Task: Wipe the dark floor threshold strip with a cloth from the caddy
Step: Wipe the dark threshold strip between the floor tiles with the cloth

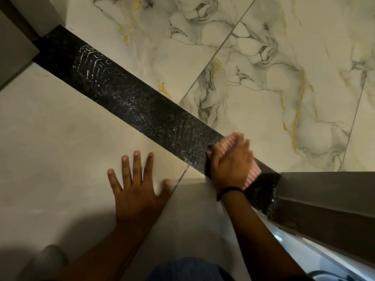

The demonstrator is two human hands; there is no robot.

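- Threshold strip (129, 102): dark, speckled band running diagonally across the floor, between a plain pale tile on the near side and veined marble tile (263, 78) on the far side. Pale smear and tread-like marks show at its far-left stretch, well away from both hands.
- Cloth (252, 175): pink-and-white striped, pressed flat on the strip directly beneath the right hand; its edges show past the fingertips and beside the wrist.
- Right hand (231, 161): palm down, fingers extended flat on the cloth, pressing rather than clenching; dark band at the wrist.
- Left hand (136, 185): empty, fingers spread wide, planted on the pale tile just short of the strip, apparently as a brace.
- Door frame (324, 191): just right of the right hand, at the strip's end.
- Caddy: not in view.
- Step in hand, as judged: wiping, at the strip's right end.
- Next move calls for: sliding the cloth leftward along the strip under steady pressure toward the marked stretch.
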